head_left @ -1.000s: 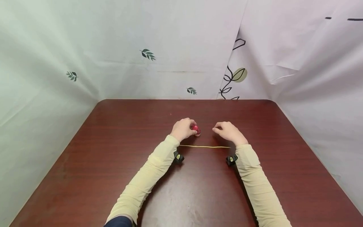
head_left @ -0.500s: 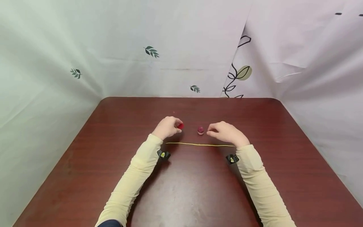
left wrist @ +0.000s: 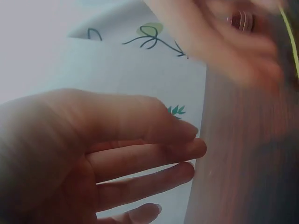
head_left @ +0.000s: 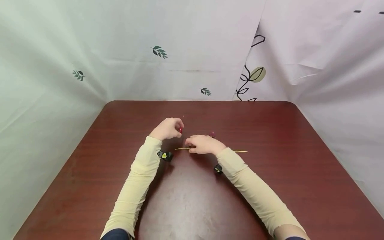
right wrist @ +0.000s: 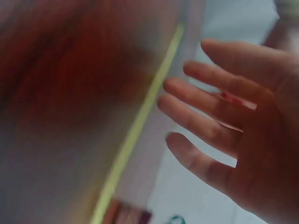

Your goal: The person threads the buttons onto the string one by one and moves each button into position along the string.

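Note:
My left hand (head_left: 168, 129) is raised above the table, left of centre. It pinches a small red piece (head_left: 181, 130) between thumb and fingers; most of the piece is hidden, and its kind is unclear. My right hand (head_left: 205, 145) reaches left over a thin yellow cord (head_left: 241, 151), covering the cord's middle. In the right wrist view the fingers of this hand are spread, with nothing between them. Just behind the right hand, a small dark red round piece (head_left: 212, 134) with a pale banded lower part (left wrist: 247, 22) stands on the table, partly covered.
The dark reddish-brown table (head_left: 192, 200) has rounded far corners. White cloth (head_left: 126, 40) with printed leaves hangs behind it and along both sides. Dark wrist cameras (head_left: 165, 156) sit under both forearms.
My left hand has lifted the red piece off the dark red one and carried it left. The right hand has swung left across the cord, towards the left hand.

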Tool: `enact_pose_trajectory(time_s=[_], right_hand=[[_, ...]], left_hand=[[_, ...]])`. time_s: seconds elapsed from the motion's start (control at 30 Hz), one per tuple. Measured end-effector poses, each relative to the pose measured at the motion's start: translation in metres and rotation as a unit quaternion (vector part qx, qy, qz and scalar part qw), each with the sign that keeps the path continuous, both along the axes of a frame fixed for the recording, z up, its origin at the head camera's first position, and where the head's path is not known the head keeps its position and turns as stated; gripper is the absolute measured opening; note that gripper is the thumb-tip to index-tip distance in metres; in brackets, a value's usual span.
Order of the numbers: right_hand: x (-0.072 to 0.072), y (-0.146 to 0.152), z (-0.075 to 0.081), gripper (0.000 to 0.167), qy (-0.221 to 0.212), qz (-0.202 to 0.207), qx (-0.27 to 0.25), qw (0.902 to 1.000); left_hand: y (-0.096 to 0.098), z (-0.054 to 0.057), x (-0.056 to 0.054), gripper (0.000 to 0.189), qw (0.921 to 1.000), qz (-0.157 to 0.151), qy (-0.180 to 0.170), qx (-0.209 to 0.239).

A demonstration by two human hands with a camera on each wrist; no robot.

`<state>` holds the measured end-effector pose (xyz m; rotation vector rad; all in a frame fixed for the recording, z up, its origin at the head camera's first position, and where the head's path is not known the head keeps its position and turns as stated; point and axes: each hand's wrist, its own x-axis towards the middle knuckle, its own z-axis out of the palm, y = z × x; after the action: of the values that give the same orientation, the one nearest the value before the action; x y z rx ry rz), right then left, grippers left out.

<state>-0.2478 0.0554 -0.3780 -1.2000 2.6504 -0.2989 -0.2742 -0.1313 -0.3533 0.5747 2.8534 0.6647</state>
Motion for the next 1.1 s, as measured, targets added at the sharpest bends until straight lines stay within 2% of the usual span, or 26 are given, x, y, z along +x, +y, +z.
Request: enact_pose_trajectory(time_s=[0.2,0.33,0.5,0.77,0.93,1.1], right_hand=[[-0.006,-0.027,-0.012,0.016,-0.002,-0.022,0.034,0.9992],[-0.007,-0.031,-0.016,0.01,-0.007,-0.011,0.045,0.9989],[-0.005,-0.029,-0.015,0.013,-0.006,0.002,0.041,0.9991],[0.001,-0.015,-0.014,0.018,-0.034,-0.013,-0.047,0.9982],[-0.001,-0.001,-0.016,0.009,-0.059,-0.018,-0.111,0.9919],[-0.008,0.013,-0.011,0.011,-0.043,-0.033,-0.145,0.988]], left_hand=[[-0.005,-0.001,-0.003,0.029,0.9997,0.005,0.001,0.023],[-0.006,-0.002,-0.005,0.029,0.9992,0.015,0.002,0.037],[-0.007,-0.003,-0.006,0.029,0.9984,0.019,0.009,0.052],[-0.01,-0.003,-0.005,0.027,0.9981,0.013,0.01,0.06],[-0.006,-0.004,-0.004,0.026,0.9957,-0.006,0.026,0.089],[-0.001,-0.007,-0.004,0.028,0.9942,-0.022,0.034,0.099]])
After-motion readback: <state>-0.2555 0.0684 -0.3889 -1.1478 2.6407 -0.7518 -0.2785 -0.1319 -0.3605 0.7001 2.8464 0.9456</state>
